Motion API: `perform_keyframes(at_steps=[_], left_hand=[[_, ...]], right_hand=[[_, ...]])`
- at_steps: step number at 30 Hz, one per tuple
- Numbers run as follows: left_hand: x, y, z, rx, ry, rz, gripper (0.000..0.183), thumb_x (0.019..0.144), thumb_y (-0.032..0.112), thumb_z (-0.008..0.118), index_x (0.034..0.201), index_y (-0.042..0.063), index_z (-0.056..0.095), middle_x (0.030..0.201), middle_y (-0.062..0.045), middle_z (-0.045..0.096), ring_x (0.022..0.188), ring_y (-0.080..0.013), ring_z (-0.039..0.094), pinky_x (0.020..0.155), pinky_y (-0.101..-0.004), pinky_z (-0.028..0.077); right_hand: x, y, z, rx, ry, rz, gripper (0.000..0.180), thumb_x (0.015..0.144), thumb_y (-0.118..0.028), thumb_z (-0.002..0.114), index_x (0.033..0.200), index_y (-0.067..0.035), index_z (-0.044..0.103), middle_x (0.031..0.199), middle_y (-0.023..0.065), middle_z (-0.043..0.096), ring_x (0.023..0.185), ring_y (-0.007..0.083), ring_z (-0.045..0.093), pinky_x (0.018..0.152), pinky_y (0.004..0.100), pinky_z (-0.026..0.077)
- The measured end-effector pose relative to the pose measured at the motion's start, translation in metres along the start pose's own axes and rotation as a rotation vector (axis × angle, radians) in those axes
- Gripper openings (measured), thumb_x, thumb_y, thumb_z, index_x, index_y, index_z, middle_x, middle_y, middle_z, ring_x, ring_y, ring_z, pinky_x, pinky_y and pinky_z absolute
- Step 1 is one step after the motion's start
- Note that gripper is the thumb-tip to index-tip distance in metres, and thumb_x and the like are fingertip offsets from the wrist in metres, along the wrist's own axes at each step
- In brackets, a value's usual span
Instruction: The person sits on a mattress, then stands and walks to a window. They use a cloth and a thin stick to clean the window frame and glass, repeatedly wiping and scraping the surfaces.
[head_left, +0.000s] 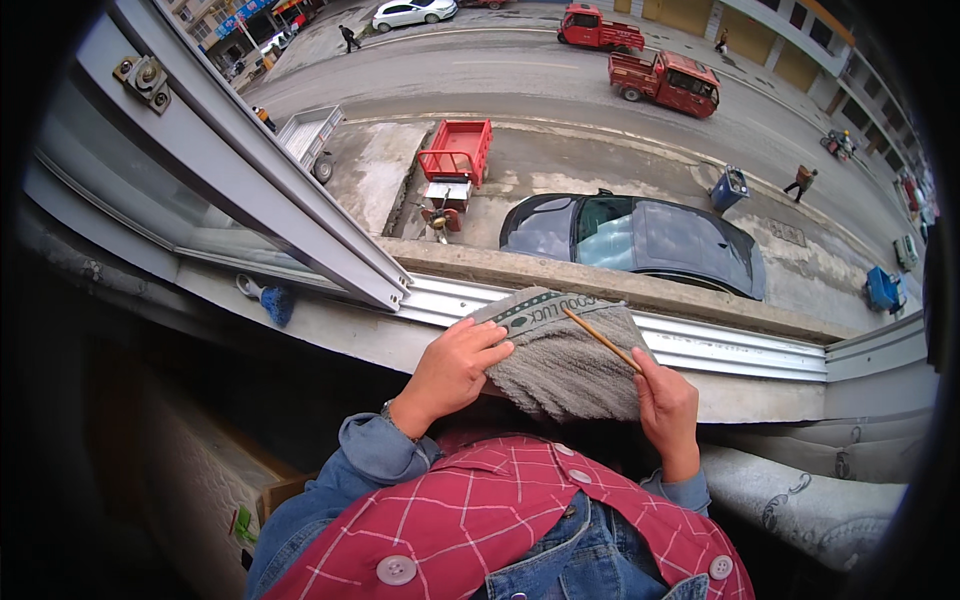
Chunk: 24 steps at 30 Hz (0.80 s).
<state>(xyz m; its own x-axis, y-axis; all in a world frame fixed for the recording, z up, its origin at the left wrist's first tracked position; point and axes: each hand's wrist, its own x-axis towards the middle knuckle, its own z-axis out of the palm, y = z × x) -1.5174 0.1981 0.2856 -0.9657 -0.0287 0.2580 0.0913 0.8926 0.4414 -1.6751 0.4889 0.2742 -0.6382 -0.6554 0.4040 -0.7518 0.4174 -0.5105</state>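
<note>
A grey towel (574, 360) with a dark patterned band and lettering lies over the window sill and its metal sliding track (727, 345). My left hand (457, 371) rests on the towel's left edge, fingers spread a little; whether it grips the cloth cannot be told. In my right hand (664, 401) a thin wooden stick (604, 341) is held between thumb and fingers, slanting up to the left across the towel. The hand is at the towel's right edge.
On the sill at left lies a blue-bristled brush (277, 304), beside the sliding window frame (300, 217). A patterned curtain (810, 495) hangs at right. Outside, beyond a concrete ledge (525, 268), are a parked dark car (637, 232) and a red cargo tricycle (457, 150).
</note>
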Motion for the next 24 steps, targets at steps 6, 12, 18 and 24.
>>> perform_keyframes(at_steps=[6, 12, 18, 24], left_hand=[[-0.016, -0.004, -0.012, -0.079, 0.008, 0.076, 0.04, 0.069, -0.005, 0.061, 0.107, 0.007, 0.068, 0.117, -0.01, 0.065, 0.116, -0.0313, 0.06, 0.103, -0.0453, 0.045], [-0.031, -0.022, -0.018, -0.111, 0.094, 0.029, 0.04, 0.069, -0.004, 0.062, 0.107, 0.007, 0.067, 0.118, -0.01, 0.066, 0.116, -0.0293, 0.06, 0.104, -0.0451, 0.045], [-0.046, -0.045, -0.024, -0.207, 0.126, 0.06, 0.041, 0.065, -0.005, 0.061, 0.104, 0.005, 0.068, 0.114, -0.013, 0.068, 0.11, -0.032, 0.064, 0.099, -0.0445, 0.049], [-0.053, -0.048, -0.018, -0.515, 0.111, 0.145, 0.045, 0.063, -0.006, 0.058, 0.105, 0.003, 0.069, 0.111, -0.018, 0.069, 0.103, -0.0344, 0.067, 0.091, -0.0413, 0.054]], right_hand=[[0.021, -0.026, -0.013, -0.062, -0.055, 0.031, 0.041, 0.09, -0.013, 0.066, 0.13, -0.022, 0.064, 0.067, 0.0096, 0.056, 0.058, 0.0282, 0.058, 0.054, 0.0397, 0.045], [0.042, -0.049, -0.014, -0.295, -0.284, -0.026, 0.039, 0.09, -0.015, 0.063, 0.126, -0.029, 0.066, 0.069, 0.0069, 0.052, 0.059, 0.0268, 0.057, 0.052, 0.04, 0.043], [0.054, -0.062, -0.006, -0.453, -0.408, 0.041, 0.037, 0.089, -0.015, 0.06, 0.122, -0.031, 0.069, 0.068, 0.0083, 0.059, 0.059, 0.0285, 0.061, 0.052, 0.0415, 0.046], [0.071, -0.089, 0.008, -0.591, -0.522, -0.031, 0.047, 0.086, -0.011, 0.057, 0.129, -0.03, 0.064, 0.067, 0.0089, 0.06, 0.055, 0.0264, 0.061, 0.048, 0.039, 0.047]])
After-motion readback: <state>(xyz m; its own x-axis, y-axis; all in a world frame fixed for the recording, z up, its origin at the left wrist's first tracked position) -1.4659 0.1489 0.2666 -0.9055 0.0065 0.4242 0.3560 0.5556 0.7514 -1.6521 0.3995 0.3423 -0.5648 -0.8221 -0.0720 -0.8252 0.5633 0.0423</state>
